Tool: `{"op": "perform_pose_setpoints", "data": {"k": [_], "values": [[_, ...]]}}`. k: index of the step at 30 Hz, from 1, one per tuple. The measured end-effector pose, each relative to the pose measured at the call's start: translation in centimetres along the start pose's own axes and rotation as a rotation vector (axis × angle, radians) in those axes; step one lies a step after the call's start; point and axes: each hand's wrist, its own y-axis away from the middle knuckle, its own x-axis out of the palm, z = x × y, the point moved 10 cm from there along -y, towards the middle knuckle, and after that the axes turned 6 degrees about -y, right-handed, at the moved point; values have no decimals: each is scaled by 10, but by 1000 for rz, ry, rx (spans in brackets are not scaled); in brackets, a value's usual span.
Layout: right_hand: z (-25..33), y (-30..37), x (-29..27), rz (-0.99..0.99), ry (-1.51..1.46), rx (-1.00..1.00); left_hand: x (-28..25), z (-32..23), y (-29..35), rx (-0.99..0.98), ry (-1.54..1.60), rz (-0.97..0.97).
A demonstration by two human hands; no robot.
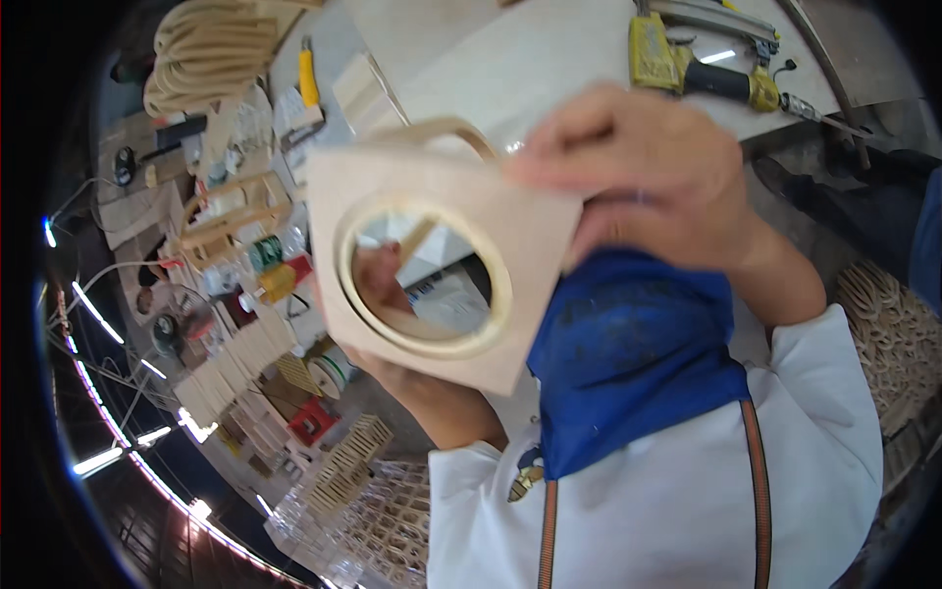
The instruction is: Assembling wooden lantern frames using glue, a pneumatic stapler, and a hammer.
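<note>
A pale wooden piece (549, 236) with a flat square front is held up and tilted in front of my chest. A light wooden ring (500, 294) lines the big round hole in its front. Behind its upper edge a bent wooden strip (432, 128) arches out. My left hand (378, 275) grips the piece from behind and below, its fingers showing through the hole. At the upper right corner my right hand (648, 177), blurred by motion, has its fingers and thumb closed about the edge.
A yellow and black nail gun (702, 69) lies on the white table (549, 59). To the left are a yellow-handled knife (308, 79), stacked bent wooden loops (211, 54), wooden frames and bottles. More wooden parts (898, 334) are piled at right, near a person's dark clothing (834, 196).
</note>
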Motion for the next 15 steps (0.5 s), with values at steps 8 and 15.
{"op": "perform_pose_setpoints", "data": {"k": [8,15], "values": [[-49,-7,-22,-220,-307,322,17,9,-29,16,22,149],[-84,-17,-19,-161,-422,478,30,6,-35,18,129,337]]}}
